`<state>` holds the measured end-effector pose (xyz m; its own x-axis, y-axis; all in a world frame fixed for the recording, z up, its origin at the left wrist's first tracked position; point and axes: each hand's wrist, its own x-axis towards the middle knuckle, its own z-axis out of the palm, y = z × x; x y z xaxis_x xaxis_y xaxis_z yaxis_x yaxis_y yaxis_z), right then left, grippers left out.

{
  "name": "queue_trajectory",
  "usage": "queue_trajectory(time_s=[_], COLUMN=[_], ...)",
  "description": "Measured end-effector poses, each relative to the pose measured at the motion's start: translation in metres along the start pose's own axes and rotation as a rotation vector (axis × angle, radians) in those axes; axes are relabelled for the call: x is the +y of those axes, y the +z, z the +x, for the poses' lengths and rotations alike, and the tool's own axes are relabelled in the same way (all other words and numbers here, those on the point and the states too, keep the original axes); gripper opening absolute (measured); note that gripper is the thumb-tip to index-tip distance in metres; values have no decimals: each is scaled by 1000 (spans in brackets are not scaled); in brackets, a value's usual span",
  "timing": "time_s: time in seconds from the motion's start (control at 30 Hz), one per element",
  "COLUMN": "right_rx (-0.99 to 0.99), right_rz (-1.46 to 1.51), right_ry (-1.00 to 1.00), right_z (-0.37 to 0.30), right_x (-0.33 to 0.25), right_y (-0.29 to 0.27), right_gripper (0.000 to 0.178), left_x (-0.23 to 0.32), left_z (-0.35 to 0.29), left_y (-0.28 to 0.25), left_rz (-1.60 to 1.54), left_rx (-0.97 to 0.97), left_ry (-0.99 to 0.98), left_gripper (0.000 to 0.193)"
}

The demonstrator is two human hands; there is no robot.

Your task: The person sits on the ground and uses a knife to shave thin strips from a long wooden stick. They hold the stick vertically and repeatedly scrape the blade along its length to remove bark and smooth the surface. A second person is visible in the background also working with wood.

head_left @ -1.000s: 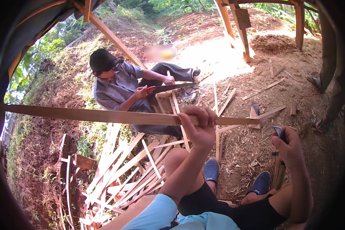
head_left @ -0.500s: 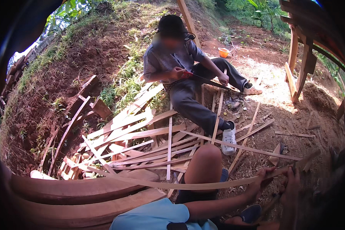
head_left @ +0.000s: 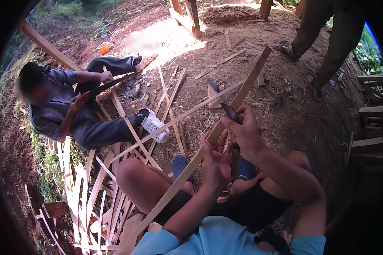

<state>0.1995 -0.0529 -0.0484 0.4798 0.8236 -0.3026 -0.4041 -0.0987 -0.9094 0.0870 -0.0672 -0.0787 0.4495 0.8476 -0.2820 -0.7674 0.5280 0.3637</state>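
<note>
A long pale wooden strip [head_left: 252, 79] runs slantwise across my lap, from the lower left up toward the far ground. My left hand [head_left: 217, 165] is closed around its middle, with the thumb along the near side and the fingers beyond. Just above it, my right hand [head_left: 252, 132] grips a knife [head_left: 231, 113]. The dark curved blade points up and left against the strip's edge, and my thumb presses near its base. Most of the knife's handle is hidden by my hand.
A person [head_left: 55, 100] seated at left holds a handsaw [head_left: 108, 86] over wood. Loose strips [head_left: 78, 191] pile up at lower left. Another person [head_left: 323, 46] stands at upper right. A wood block [head_left: 214, 94], an orange bowl [head_left: 103, 47] and stacked boards [head_left: 370, 142] lie around.
My view has swung to the right, so the seated person and the pile now lie farther left. The standing person has come into view. Both my hands are still on the strip.
</note>
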Motion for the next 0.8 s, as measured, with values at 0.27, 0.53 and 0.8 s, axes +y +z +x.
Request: queue_trajectory(time_s=[0.27, 0.53, 0.8], right_rx=[-54, -181, -16], right_rz=[25, 133, 139], right_ry=[-21, 1, -17], right_z=[18, 19, 40], right_x=[-26, -41, -55], right_y=[-6, -1, -20], right_gripper=[33, 36, 24], left_x=[100, 160, 134], left_z=[-84, 48, 45], left_y=[69, 17, 44], left_rz=[1429, 1164, 957], left_rx=[-601, -321, -336], left_ry=[350, -503, -822], left_gripper=[45, 51, 44])
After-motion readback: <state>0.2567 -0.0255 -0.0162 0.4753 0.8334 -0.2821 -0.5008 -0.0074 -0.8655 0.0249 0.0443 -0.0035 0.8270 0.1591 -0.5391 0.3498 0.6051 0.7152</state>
